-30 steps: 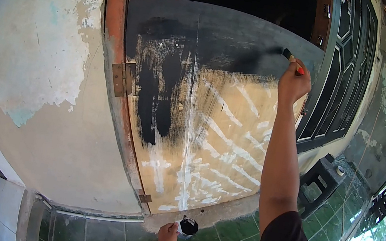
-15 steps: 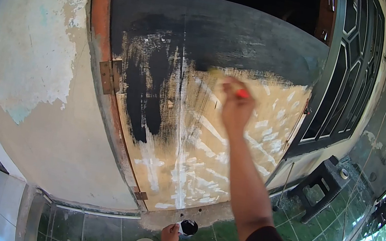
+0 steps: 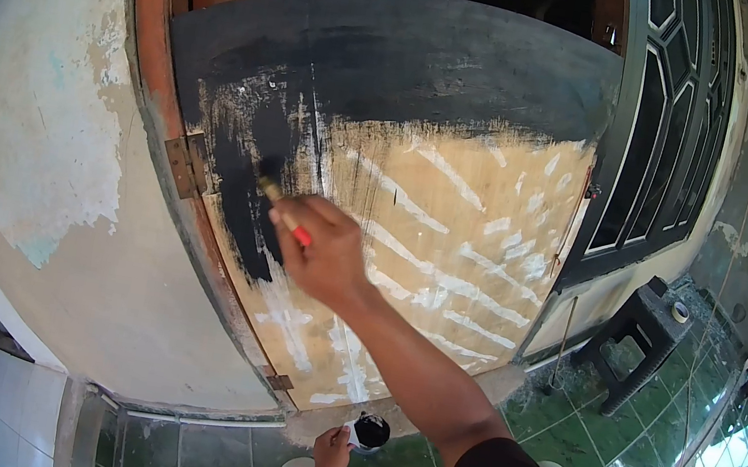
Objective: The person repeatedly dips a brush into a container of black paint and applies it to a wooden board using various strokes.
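Note:
My right hand (image 3: 329, 254) is closed round a paintbrush (image 3: 271, 189) with a red handle end. Its dark bristles meet the left part of a low wooden door panel (image 3: 446, 181), where a black painted strip runs down. The panel's upper band is black; below, bare tan wood shows white filler streaks. Low in the view, my left hand (image 3: 330, 456) grips the pale edge of a small paint pot (image 3: 373, 432) with black paint inside. Its fingers partly hide that edge.
Rusty hinges (image 3: 179, 166) join the panel to a worn frame on the left. A dark plastic stool (image 3: 643, 325) with a tape roll (image 3: 681, 311) on top stands at right, below a black-framed window (image 3: 647, 150). The floor has green tiles (image 3: 555, 448).
My right hand has swept the brush left and down, from the black band's lower edge to the left strip. The view has shifted slightly. My left hand still holds the pot.

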Demonstrator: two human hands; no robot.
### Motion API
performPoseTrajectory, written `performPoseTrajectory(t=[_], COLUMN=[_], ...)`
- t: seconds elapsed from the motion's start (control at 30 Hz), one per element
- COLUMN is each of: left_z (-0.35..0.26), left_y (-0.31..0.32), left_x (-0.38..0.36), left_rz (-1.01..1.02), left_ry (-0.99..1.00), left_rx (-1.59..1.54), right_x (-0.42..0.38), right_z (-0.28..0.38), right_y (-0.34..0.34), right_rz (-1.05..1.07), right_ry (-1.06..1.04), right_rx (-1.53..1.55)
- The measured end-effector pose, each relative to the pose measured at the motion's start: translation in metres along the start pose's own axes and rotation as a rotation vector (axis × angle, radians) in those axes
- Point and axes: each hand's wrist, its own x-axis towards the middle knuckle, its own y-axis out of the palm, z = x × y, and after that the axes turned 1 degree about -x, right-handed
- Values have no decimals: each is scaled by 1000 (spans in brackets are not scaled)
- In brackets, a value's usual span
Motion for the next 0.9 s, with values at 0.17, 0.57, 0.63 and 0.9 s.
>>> performPoseTrajectory(t=[0.17,0.57,0.63,0.9], left_z=[-16,-24,-25,-36], left_y=[-3,-27,-25,-16], left_x=[4,2,2,2], left_rz=[22,-23,-24,-9], left_ry=[13,37,41,48], left_rx=[-57,-48,-43,3], right_x=[18,26,26,18], right_z=[-66,-155,-116,-73], right_y=[-50,-181,-116,-86], right_rz=[-272,-694,-561,-215], right_ry=[305,35,-109,459], right_rx=[410,-729,-710,465])
